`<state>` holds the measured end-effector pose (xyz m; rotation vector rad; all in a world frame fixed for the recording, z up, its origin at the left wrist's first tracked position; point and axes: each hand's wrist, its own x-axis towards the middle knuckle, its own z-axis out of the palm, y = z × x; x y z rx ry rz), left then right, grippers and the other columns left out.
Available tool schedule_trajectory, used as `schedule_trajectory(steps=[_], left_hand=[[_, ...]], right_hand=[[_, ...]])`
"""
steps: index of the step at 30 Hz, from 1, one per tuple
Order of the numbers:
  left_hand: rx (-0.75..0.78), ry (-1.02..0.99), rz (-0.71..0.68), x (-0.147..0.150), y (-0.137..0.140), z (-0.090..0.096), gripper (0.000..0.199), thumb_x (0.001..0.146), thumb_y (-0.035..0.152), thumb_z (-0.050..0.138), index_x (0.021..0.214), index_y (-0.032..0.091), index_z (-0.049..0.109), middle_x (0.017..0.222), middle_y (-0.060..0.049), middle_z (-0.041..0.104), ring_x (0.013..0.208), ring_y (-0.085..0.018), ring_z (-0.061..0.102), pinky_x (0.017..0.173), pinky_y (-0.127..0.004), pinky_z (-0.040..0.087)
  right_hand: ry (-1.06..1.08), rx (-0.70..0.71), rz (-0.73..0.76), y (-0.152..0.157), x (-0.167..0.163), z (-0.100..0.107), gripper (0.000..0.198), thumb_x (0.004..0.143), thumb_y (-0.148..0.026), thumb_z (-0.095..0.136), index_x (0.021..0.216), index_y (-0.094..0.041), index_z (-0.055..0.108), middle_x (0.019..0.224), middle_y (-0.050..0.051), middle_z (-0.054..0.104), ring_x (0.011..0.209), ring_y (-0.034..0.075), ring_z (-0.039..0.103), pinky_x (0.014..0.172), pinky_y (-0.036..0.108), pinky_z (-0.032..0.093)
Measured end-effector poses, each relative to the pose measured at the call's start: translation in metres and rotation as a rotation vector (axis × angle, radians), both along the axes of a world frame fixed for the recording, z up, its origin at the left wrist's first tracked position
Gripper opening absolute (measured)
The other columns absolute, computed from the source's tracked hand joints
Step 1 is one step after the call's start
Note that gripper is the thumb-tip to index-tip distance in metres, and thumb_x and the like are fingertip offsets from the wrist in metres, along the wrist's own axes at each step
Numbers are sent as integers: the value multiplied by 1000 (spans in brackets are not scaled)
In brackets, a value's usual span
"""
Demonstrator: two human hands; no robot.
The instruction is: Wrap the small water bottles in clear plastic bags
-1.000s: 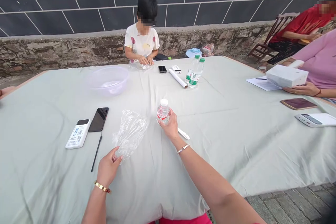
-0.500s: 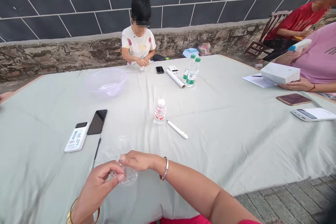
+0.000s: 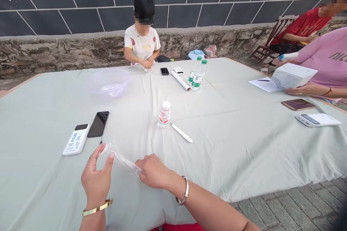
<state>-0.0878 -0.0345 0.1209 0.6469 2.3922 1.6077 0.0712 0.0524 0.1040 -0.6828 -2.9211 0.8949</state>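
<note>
A twisted strip of clear plastic film point(image 3: 123, 160) stretches between my two hands above the cloth. My left hand point(image 3: 97, 177), with a gold bangle at the wrist, has one end at its fingertips; thumb and forefinger stand a little apart with the film against them. Closed round the other end is my right hand point(image 3: 155, 171), which wears a silver bangle. Beyond them stand a small water bottle point(image 3: 165, 115) with a white cap and, beside it, a white closed knife or similar slim tool point(image 3: 181, 133).
Left of my hands lie a white power bank point(image 3: 76, 140) and a black phone point(image 3: 98, 124). Farther off are a translucent basin point(image 3: 108, 83), a paper roll point(image 3: 180, 80) and two green-capped bottles point(image 3: 198, 75). One person sits opposite; another at right holds a white box point(image 3: 295, 75).
My hands have moved apart, pulling the bunched film into a strip. The left hand has turned upward. At right, the person has tilted the white box.
</note>
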Motion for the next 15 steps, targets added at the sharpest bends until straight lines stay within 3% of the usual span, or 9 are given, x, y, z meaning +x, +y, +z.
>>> schedule_trajectory(steps=[2, 4, 7, 9, 12, 15], left_hand=[[-164, 118, -105, -1, 2, -3, 40, 59, 39, 74, 97, 29, 69, 107, -5, 66, 106, -30, 55, 104, -53, 29], [-265, 64, -277, -4, 2, -7, 23, 58, 37, 74, 77, 26, 70, 89, -5, 68, 93, -28, 59, 101, -51, 30], [-264, -287, -613, -4, -2, -10, 20, 59, 39, 74, 60, 21, 65, 67, -3, 62, 68, -21, 57, 78, -40, 45], [-117, -598, -741, 0, -4, -9, 28, 56, 43, 76, 59, 19, 62, 62, -2, 57, 59, -18, 55, 61, -32, 46], [195, -912, -618, 9, 0, -6, 33, 54, 43, 79, 65, 20, 59, 61, 1, 56, 58, -16, 56, 53, -26, 43], [378, -857, -396, 18, 10, -8, 32, 58, 41, 78, 73, 20, 59, 66, 2, 59, 62, -13, 56, 57, -24, 45]], right_hand=[[101, -23, -19, 4, 5, 4, 17, 73, -12, 47, 84, -20, 58, 70, 0, 62, 65, 15, 54, 68, 27, 38], [260, -81, -127, 12, 11, 9, 22, 77, -15, 48, 95, -21, 59, 82, 1, 65, 72, 15, 57, 74, 27, 41], [454, -179, -336, 25, 16, 14, 28, 80, -23, 53, 107, -23, 57, 100, 2, 65, 89, 16, 59, 83, 29, 42], [510, -272, -406, 28, 16, 10, 30, 79, -29, 57, 108, -23, 56, 102, 3, 63, 89, 16, 59, 81, 29, 45], [529, -408, -406, 19, 11, -3, 24, 80, -32, 57, 103, -22, 58, 90, 1, 62, 75, 14, 56, 71, 27, 46], [533, -536, -372, 2, 4, -16, 18, 80, -27, 55, 97, -23, 60, 78, -1, 59, 68, 12, 52, 65, 26, 43]])
